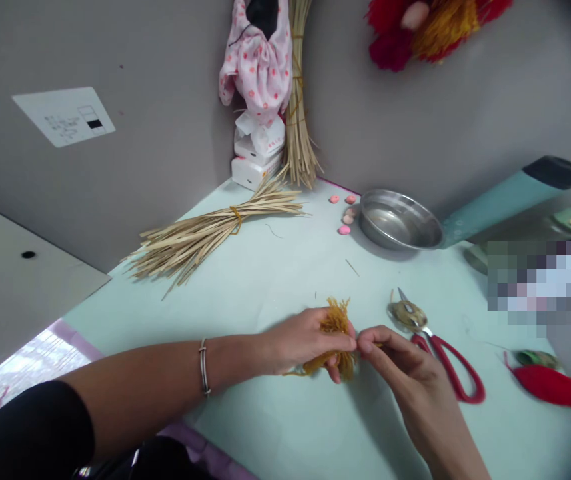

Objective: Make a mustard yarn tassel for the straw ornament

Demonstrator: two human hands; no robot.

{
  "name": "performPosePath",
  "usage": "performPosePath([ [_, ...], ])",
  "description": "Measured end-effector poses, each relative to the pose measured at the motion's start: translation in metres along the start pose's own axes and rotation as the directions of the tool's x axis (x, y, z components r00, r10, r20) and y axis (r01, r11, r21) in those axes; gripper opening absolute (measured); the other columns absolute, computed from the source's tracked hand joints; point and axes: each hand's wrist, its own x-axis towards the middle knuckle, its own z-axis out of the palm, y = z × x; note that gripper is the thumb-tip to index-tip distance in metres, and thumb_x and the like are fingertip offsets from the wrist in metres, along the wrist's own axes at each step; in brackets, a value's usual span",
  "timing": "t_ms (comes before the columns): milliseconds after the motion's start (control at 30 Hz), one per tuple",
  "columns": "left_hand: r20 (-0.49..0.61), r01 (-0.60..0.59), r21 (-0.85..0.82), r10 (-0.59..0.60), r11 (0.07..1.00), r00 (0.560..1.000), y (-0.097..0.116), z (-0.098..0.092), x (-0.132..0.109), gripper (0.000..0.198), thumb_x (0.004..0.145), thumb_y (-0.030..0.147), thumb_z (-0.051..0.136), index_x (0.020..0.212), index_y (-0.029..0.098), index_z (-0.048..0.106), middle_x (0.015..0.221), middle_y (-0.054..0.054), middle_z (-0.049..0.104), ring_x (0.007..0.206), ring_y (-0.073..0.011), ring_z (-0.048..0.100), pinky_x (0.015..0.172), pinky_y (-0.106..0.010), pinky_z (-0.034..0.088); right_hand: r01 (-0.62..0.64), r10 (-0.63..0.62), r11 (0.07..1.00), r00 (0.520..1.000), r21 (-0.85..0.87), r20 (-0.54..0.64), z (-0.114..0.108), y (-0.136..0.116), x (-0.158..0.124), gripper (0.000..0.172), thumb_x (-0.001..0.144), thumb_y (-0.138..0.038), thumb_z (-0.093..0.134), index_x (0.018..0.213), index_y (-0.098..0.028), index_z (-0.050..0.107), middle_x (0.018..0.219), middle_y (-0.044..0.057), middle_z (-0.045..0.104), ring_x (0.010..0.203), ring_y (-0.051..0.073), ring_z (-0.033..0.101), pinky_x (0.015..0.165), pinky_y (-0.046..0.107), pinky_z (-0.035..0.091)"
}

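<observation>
Covering lower view: pale green tabletop [275,287]. Straw bundle [195,240], yellow tie round it, lies back left. L hand [305,341] + R hand [405,373] close tog., nr front. Steel bowl [398,215] back right. Red-handled scissors [435,343] just right of hands. Mustard yarn tuft [336,321] clamped btwn L thumb + fingers, above tabletop; R thumb + index tips tog. beside it, can't tell on what. Small pink bits [344,230] left of bowl.

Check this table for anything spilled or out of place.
Nothing looks spilled. Slightly untidy, perhaps: small pink pieces lie loose beside the metal bowl rather than inside, and an olive bundle lies against the scissors.
</observation>
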Motion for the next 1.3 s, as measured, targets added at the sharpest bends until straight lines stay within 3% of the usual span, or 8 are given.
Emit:
performPosePath([
  [233, -0.020, 0.007, -0.025, -0.008, 1.000, 1.000, 0.0022, -0.0010, 0.0004, 0.009, 0.076, 0.024, 0.059, 0.081, 0.017, 0.055, 0.052, 0.007, 0.049, 0.042, -0.0071, 0.049, 0.045, -0.019, 0.040, -0.052, 0.053, 0.998, 0.997, -0.025, 0.050, 0.0016, 0.0012, -0.0019, 0.022, 0.080, -0.042, 0.067, 0.078, -0.020, 0.066, 0.073, 0.002, 0.063, 0.074, 0.018, 0.056, 0.067, 0.027, 0.043],
  [433, -0.039, -0.031, -0.143, 0.026, 0.989, 0.999, 0.0030, 0.0000, 0.0022, 0.013, 0.073, 0.025, 0.063, 0.078, 0.016, 0.055, 0.058, 0.005, 0.047, 0.047, -0.0062, 0.044, 0.048, -0.020, 0.045, -0.045, 0.048, 0.996, 0.998, -0.081, 0.036, 0.0014, 0.0016, -0.0023, 0.025, 0.081, -0.045, 0.064, 0.079, -0.020, 0.062, 0.072, 0.002, 0.060, 0.072, 0.019, 0.055, 0.064, 0.028, 0.043],
  [600, 0.041, -0.076, -0.187, 0.085, 0.979, 0.996, 0.0039, -0.0005, 0.0016, 0.020, 0.077, 0.032, 0.066, 0.083, 0.017, 0.055, 0.058, 0.006, 0.045, 0.050, -0.0062, 0.042, 0.052, -0.021, 0.046, -0.052, 0.057, 0.997, 0.993, -0.051, 0.105, -0.0013, 0.0053, -0.0008, 0.023, 0.083, -0.043, 0.063, 0.081, -0.020, 0.061, 0.075, 0.002, 0.061, 0.075, 0.020, 0.057, 0.070, 0.030, 0.046],
  [800, 0.076, -0.143, -0.205, 0.162, 0.968, 0.984, 0.0053, 0.0004, -0.0003, 0.023, 0.081, 0.036, 0.065, 0.082, 0.017, 0.051, 0.099, -0.005, 0.063, 0.055, -0.0031, 0.044, 0.059, -0.021, 0.044, -0.072, 0.068, 0.997, 0.994, 0.039, 0.083, -0.0007, 0.0066, 0.0006, 0.022, 0.080, -0.042, 0.067, 0.080, -0.020, 0.061, 0.086, 0.005, 0.065, 0.085, 0.022, 0.059, 0.078, 0.033, 0.047],
  [1000, 0.013, -0.172, -0.201, 0.178, 0.964, 0.984, 0.0047, 0.0004, 0.0001, 0.019, 0.084, 0.032, 0.062, 0.084, 0.016, 0.052, 0.125, -0.010, 0.057, 0.055, -0.0012, 0.046, 0.060, -0.021, 0.045, -0.028, 0.029, 0.999, 0.999, -0.042, 0.022, -0.0008, 0.0074, 0.0014, 0.021, 0.082, -0.041, 0.064, 0.077, -0.020, 0.061, 0.073, 0.002, 0.060, 0.071, 0.018, 0.055, 0.061, 0.026, 0.042],
  [1133, 0.022, -0.179, -0.190, 0.186, 0.965, 0.982, 0.0050, 0.0006, -0.0006, 0.019, 0.084, 0.034, 0.061, 0.084, 0.016, 0.053, 0.135, -0.011, 0.050, 0.057, -0.0010, 0.047, 0.060, -0.021, 0.045, -0.015, 0.015, 0.999, 1.000, -0.039, 0.019, 0.0005, 0.0087, 0.0012, 0.022, 0.082, -0.041, 0.065, 0.077, -0.020, 0.062, 0.073, 0.002, 0.062, 0.070, 0.018, 0.055, 0.060, 0.027, 0.042],
  [1300, 0.008, -0.182, -0.136, 0.184, 0.974, 0.983, 0.0068, 0.0012, -0.0026, 0.019, 0.084, 0.033, 0.061, 0.082, 0.016, 0.053, 0.132, -0.011, 0.051, 0.058, -0.0012, 0.047, 0.065, -0.023, 0.046, -0.014, 0.014, 1.000, 1.000, -0.013, 0.028, 0.0047, 0.0048, 0.0001, 0.022, 0.080, -0.042, 0.066, 0.078, -0.021, 0.063, 0.076, 0.004, 0.065, 0.074, 0.020, 0.057, 0.064, 0.030, 0.045],
])
